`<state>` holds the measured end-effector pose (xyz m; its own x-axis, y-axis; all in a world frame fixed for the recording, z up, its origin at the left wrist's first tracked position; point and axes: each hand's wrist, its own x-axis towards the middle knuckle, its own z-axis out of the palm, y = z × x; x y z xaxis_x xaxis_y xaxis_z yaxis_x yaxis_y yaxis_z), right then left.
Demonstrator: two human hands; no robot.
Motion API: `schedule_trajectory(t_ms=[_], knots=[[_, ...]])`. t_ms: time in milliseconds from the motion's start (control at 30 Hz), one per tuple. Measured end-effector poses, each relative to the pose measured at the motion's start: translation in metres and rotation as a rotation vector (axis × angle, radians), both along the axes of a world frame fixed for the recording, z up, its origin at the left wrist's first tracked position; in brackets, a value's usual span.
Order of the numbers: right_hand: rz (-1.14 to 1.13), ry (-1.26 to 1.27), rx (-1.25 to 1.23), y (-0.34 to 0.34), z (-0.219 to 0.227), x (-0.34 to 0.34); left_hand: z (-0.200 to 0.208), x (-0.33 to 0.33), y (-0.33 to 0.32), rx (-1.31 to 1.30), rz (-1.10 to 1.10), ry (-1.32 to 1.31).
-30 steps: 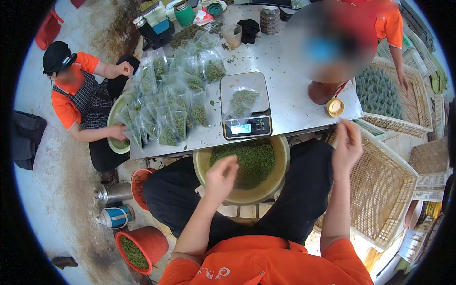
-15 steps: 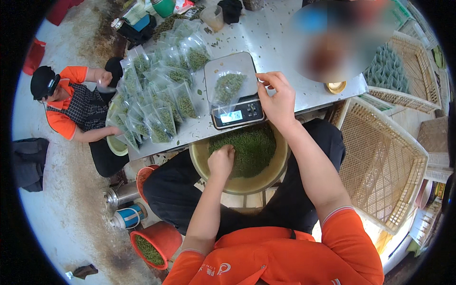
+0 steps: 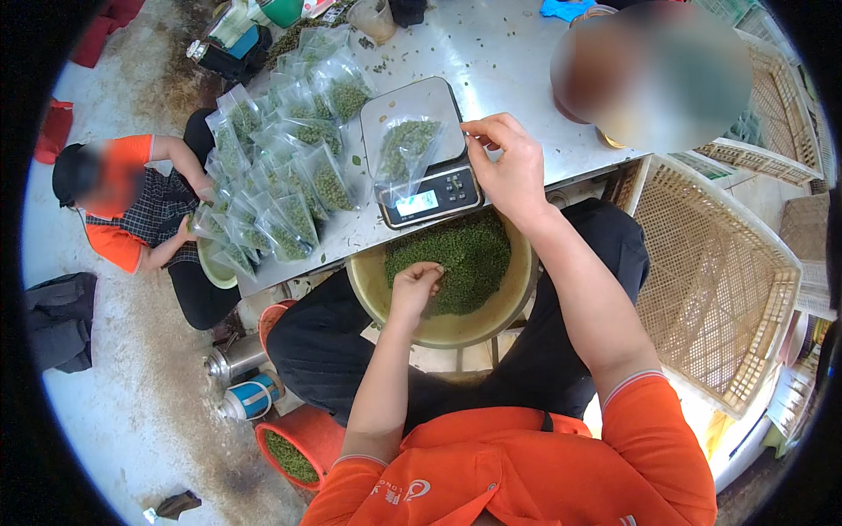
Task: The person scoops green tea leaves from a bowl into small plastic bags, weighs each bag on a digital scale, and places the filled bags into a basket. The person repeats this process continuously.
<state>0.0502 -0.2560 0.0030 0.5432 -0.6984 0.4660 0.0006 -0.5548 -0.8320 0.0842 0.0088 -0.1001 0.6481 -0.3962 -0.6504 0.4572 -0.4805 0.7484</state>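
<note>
A plastic bag part-filled with small green berries (image 3: 410,145) lies on the digital scale (image 3: 379,114) at the table's front edge, its loose end over the lit display. My right hand (image 3: 510,167) is beside the scale's right edge, thumb and fingertips closed together; anything between them is too small to make out. Below the table edge, a wide yellowish basin (image 3: 373,302) between my legs holds a heap of loose green berries (image 3: 469,272). Over the left side of that heap my left hand (image 3: 416,287) is closed in a pinch, its contents hidden.
Many filled bags (image 3: 303,145) crowd the metal table (image 3: 500,53) left of the scale. A co-worker (image 3: 132,197) sits at far left by a pale green bowl (image 3: 215,265). Woven crates (image 3: 702,272) stand at right. A red bucket (image 3: 320,438) and thermos flasks (image 3: 250,397) are at lower left.
My left hand has lifted slightly and turned, its fingertips now showing above the berries. My right hand stays beside the scale. The co-worker's raised hand has come down to the bags. The view has shifted slightly.
</note>
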Motion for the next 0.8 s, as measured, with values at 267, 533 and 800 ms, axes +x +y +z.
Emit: schedule_trajectory(t_ms=[267,533,800], knots=[[0.053,0.013,0.035,0.004,0.006,-0.001,0.021,-0.011,0.029,-0.123,0.067,-0.250],[0.104,0.060,0.050,0.003,0.006,-0.009,0.005,0.004,0.041,-0.116,0.163,-0.247],[0.114,0.075,0.072,0.004,0.006,-0.010,-0.024,-0.014,0.025,0.141,-0.241,-0.825]])
